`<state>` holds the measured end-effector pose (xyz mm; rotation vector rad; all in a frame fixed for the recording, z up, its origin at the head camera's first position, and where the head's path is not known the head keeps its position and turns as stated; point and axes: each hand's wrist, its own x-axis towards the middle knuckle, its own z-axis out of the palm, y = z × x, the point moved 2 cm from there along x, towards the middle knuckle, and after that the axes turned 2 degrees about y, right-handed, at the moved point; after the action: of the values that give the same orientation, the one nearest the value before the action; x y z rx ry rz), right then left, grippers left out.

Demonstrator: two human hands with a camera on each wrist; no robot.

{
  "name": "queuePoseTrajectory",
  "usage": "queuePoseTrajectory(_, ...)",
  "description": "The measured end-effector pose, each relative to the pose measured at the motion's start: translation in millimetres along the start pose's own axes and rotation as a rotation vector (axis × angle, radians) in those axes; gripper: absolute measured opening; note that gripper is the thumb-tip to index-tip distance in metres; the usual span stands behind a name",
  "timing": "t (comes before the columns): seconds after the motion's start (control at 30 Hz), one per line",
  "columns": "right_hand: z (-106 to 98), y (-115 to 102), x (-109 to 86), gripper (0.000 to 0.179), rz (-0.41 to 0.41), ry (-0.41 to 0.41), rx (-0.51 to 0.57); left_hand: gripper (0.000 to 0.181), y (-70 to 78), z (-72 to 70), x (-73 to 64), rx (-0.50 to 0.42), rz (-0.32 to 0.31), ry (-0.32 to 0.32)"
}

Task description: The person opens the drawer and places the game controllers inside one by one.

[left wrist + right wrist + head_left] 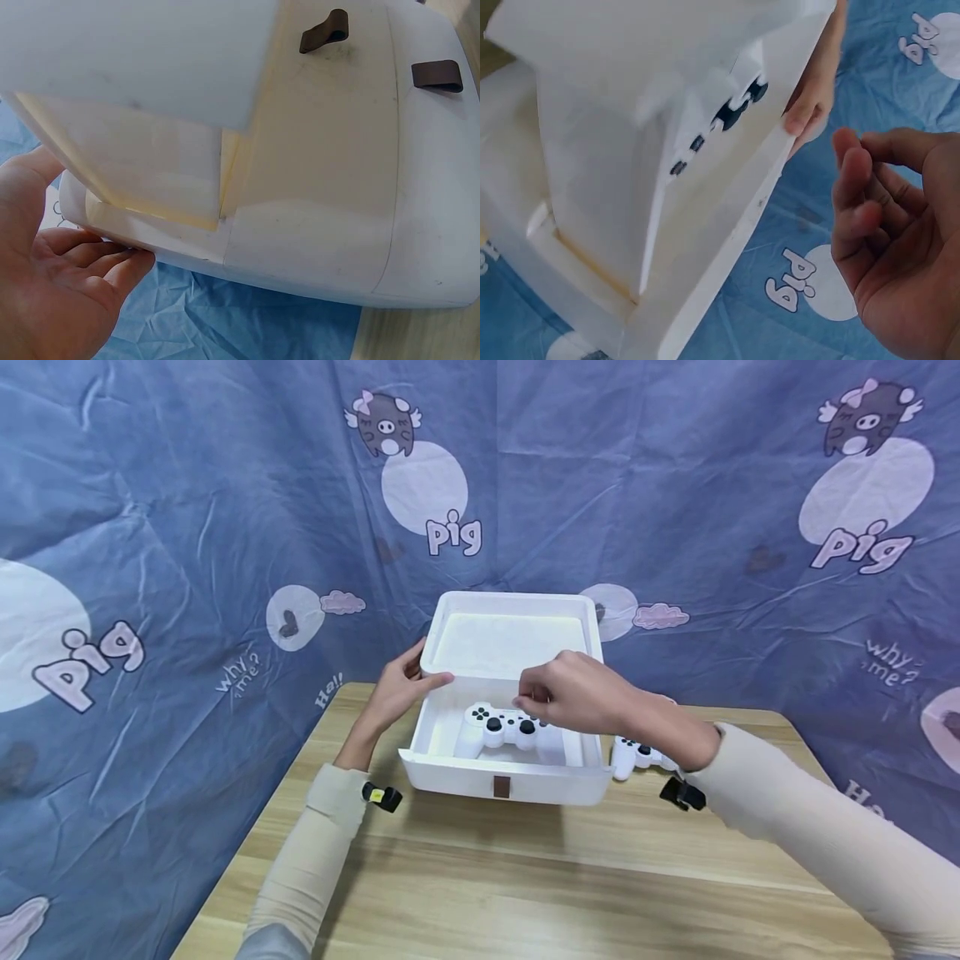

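A white box (510,783) with its lid (517,639) raised is on the table. Inside it lies a white game controller (510,727) with black thumbsticks. My left hand (401,689) grips the box's left side near the lid, thumb above and fingers outside; the left wrist view shows this hand (75,277) at the box's edge. Above the back right part of the box is my right hand (577,693), fingers loosely bent. In the right wrist view that hand (900,232) has thumb and forefinger tips together and holds nothing.
A second white controller (637,756) lies on the wooden table (480,893), right of the box, partly hidden by my right forearm. Brown tabs (437,75) stick out from the box. A blue curtain (555,510) with pig prints hangs behind and along both sides.
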<state>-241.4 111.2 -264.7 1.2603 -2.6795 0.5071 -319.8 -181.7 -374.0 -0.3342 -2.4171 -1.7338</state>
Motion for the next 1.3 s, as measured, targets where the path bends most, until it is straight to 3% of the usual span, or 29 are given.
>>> queuePoseTrajectory(0.27,13.2,-12.3,-26.3,0.022,0.089,0.032,0.244,0.092,1.6,0.5,-0.8,-0.011,-0.007,-0.004)
queuePoseTrajectory(0.4,24.3,-19.7,-38.5,0.021,0.097,0.048,0.312,0.092,2.2,0.7,-0.8,-0.009,-0.008,-0.005)
queuePoseTrajectory(0.6,40.5,-28.9,-52.7,0.020,0.101,0.067,0.337,0.092,1.4,0.8,0.2,-0.017,-0.002,-0.008)
queuePoseTrajectory(0.83,62.4,-38.3,-63.7,0.012,0.079,0.129,0.267,0.091,1.8,-0.5,-1.0,-0.025,-0.007,-0.009)
queuePoseTrajectory(1.0,81.2,-42.3,-71.8,0.012,0.119,0.125,0.276,0.091,2.3,-0.1,-1.5,-0.025,0.001,-0.003)
queuePoseTrajectory(1.17,98.0,-42.8,-77.7,0.011,0.169,0.137,0.219,0.091,1.2,0.9,-0.9,-0.020,0.008,0.003)
queuePoseTrajectory(1.3,109.5,-42.4,-81.4,0.009,0.222,0.120,0.289,0.091,1.1,0.8,-1.2,-0.018,0.008,0.004)
